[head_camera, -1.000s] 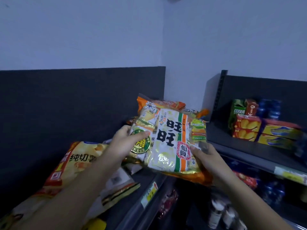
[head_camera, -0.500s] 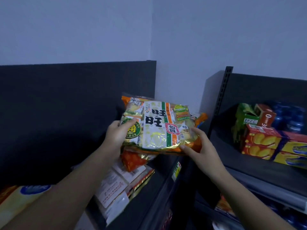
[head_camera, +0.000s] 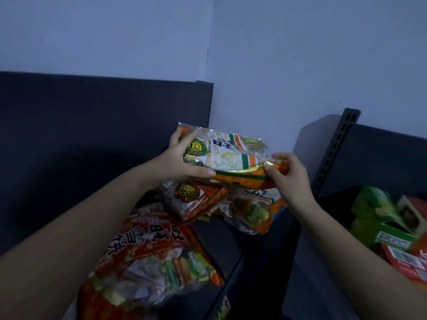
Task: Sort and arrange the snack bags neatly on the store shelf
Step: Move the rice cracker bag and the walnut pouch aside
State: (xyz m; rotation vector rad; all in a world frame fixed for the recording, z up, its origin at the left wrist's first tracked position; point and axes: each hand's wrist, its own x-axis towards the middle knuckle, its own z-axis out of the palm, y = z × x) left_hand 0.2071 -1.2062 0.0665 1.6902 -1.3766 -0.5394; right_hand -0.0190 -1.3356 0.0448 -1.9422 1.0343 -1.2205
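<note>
The white snack bag (head_camera: 227, 155) had green and orange stripes, a round green badge and a shiny gold edge. It was up in the air, lying almost flat, over the other bags. The left hand (head_camera: 182, 162) held its left side and the right hand (head_camera: 288, 179) pinched its right corner. Below it, on the dark shelf (head_camera: 221, 234), the badge bag (head_camera: 196, 199) and the orange-edged bag (head_camera: 251, 211) lay touching. Closer lay the big red bag (head_camera: 150, 250), crinkly, with black writing.
</note>
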